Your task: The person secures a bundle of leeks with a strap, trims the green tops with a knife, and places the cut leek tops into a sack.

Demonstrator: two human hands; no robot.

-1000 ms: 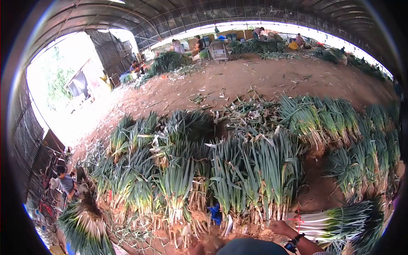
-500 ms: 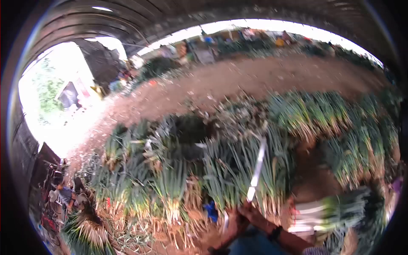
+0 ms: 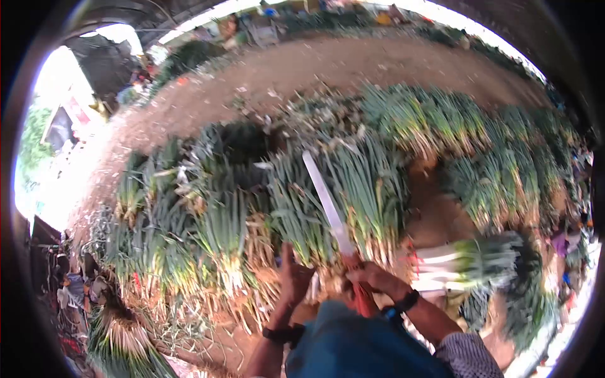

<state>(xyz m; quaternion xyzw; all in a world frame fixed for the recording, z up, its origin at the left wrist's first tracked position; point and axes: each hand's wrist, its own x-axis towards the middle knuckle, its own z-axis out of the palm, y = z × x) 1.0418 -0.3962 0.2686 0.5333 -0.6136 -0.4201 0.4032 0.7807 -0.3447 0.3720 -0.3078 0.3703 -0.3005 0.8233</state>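
Note:
My right hand (image 3: 372, 279) is closed round the red lower end of a long, flat whitish strip (image 3: 326, 200). The strip points up and tilts to the left, overlapping the standing green onions (image 3: 372, 189) in this view. To its left, my left hand (image 3: 295, 280) is raised with one finger pointing up and the others apart, holding nothing. A dark band circles each wrist. Blue cloth (image 3: 353, 346) covers the bottom middle, below both hands. A tied bundle of trimmed green onions (image 3: 466, 261) lies on its side to the right of my right hand.
Rows of green onions (image 3: 220, 214) stand roots down to the left, and more (image 3: 428, 120) at the back right. A fanned pile (image 3: 123, 340) lies at the lower left, near a person (image 3: 75, 290). Beyond the rows is a brown dirt floor (image 3: 328, 60).
The view has tipped down, so the rows appear higher. The strip swung from leaning right to leaning left. My left hand has come away from my right and risen.

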